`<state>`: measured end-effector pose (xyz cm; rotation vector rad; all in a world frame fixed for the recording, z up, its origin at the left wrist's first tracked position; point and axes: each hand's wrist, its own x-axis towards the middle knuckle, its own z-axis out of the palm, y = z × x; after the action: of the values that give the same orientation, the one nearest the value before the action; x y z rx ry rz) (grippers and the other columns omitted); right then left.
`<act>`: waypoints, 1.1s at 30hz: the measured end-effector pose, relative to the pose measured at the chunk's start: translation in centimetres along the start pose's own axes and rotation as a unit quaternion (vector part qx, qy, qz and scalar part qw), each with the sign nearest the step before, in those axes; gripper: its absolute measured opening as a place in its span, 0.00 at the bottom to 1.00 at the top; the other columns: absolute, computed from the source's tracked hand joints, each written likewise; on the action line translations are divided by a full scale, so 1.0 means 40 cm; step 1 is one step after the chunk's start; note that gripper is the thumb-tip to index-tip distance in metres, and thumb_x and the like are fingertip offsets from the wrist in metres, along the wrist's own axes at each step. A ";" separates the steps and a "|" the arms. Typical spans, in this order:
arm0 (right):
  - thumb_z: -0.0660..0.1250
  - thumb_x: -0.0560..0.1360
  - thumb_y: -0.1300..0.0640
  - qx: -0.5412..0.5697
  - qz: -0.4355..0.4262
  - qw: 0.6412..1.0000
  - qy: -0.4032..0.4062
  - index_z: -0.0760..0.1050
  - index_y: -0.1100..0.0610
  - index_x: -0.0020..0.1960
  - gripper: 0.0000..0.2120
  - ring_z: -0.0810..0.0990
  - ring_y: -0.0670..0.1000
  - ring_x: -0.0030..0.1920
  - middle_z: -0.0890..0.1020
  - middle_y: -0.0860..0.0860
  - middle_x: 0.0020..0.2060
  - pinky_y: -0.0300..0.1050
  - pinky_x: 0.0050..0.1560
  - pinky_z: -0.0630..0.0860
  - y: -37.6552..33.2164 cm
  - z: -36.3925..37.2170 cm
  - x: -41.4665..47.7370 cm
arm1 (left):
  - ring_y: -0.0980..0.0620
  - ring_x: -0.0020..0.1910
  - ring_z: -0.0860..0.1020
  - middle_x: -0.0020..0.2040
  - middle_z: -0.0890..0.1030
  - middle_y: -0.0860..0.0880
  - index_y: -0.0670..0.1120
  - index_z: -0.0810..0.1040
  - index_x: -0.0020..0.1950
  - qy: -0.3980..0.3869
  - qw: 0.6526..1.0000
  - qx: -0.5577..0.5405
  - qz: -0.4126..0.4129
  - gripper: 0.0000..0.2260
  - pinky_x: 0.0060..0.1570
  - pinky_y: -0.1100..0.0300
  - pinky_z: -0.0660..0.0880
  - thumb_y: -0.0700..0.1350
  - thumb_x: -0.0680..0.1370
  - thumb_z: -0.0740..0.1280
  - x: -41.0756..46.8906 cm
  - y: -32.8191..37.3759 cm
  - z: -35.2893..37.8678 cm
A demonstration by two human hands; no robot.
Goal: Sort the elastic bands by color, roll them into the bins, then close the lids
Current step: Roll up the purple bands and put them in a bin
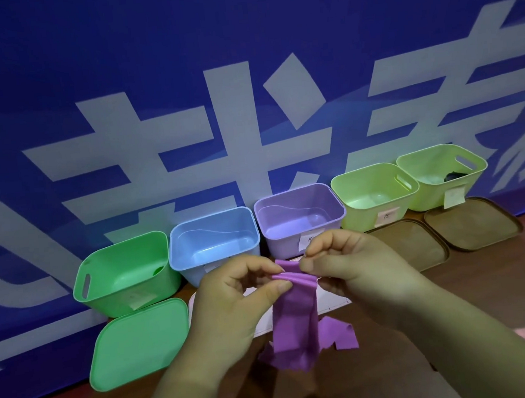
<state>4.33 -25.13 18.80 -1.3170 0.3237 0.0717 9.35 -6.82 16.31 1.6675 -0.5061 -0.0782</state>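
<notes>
Here, the left hand [231, 295] and right hand [351, 264] both pinched the top edge of a purple elastic band [291, 325]. It hung to the table [450, 281], just before the empty purple bin [300, 219].

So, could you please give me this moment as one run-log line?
purple band: top edge rolled, tail on table | left hand: pinches band | right hand: pinches band | purple bin: open
</notes>
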 end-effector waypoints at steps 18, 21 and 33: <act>0.70 0.72 0.69 0.035 0.013 0.998 -0.053 0.78 0.57 0.41 0.08 0.79 0.45 0.34 0.83 0.51 0.35 0.37 0.37 0.75 0.021 -0.015 0.002 | 0.57 0.38 0.79 0.40 0.83 0.55 0.59 0.83 0.50 0.038 0.997 -0.060 -0.041 0.18 0.45 0.62 0.77 0.39 0.66 0.77 -0.010 -0.016 0.030; 0.71 0.72 0.68 0.017 0.010 0.998 -0.064 0.79 0.57 0.42 0.07 0.78 0.45 0.34 0.83 0.51 0.35 0.37 0.38 0.75 0.030 -0.021 0.010 | 0.56 0.38 0.78 0.38 0.82 0.55 0.58 0.83 0.51 0.020 0.998 -0.044 -0.052 0.16 0.46 0.58 0.75 0.42 0.67 0.75 -0.013 -0.027 0.030; 0.75 0.69 0.62 -0.121 0.047 0.990 0.049 0.81 0.60 0.45 0.05 0.74 0.50 0.37 0.82 0.55 0.37 0.42 0.38 0.71 0.206 -0.166 0.103 | 0.55 0.43 0.83 0.43 0.86 0.55 0.59 0.84 0.44 0.007 0.991 0.040 -0.126 0.17 0.48 0.60 0.77 0.34 0.72 0.76 -0.025 -0.133 0.029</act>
<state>5.03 -29.92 8.53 -1.5475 0.4732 0.1289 9.55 -7.14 10.80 1.8036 -0.2893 -0.2338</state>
